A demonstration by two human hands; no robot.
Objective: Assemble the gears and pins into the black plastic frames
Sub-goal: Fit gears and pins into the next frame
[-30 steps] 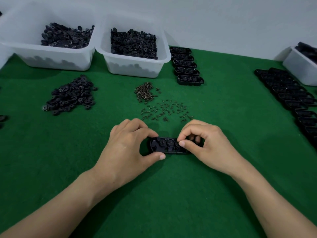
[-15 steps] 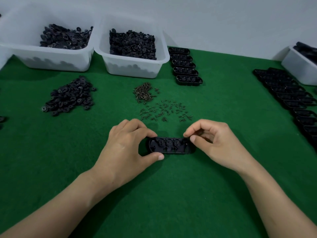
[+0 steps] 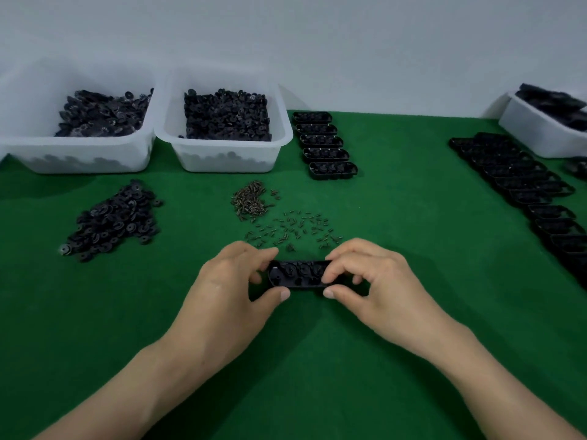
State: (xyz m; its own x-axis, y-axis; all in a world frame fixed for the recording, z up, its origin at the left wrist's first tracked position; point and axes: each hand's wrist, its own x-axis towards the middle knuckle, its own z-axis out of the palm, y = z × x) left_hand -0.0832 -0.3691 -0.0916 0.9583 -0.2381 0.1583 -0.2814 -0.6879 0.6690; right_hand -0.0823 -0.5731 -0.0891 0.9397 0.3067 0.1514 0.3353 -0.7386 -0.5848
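Note:
A black oval plastic frame [image 3: 297, 276] with several gears seated in it lies on the green mat in front of me. My left hand [image 3: 228, 290] pinches its left end between thumb and fingers. My right hand [image 3: 368, 284] pinches its right end, thumb at the near edge and fingers curled over the top. Loose small pins [image 3: 292, 230] are scattered just beyond the frame, with a denser heap of brass pins [image 3: 249, 201] behind them. A pile of black gears [image 3: 114, 220] lies to the left.
Two white bins of black gears [image 3: 101, 112] [image 3: 227, 114] stand at the back left. Several filled frames [image 3: 327, 147] sit in a column beside them. A long row of empty frames [image 3: 524, 182] runs along the right, and a white bin [image 3: 546, 122] stands at the back right.
My right hand lifted off the frame's right end, then came back and pinched it again. My left hand kept its hold on the left end. The frame stayed in place.

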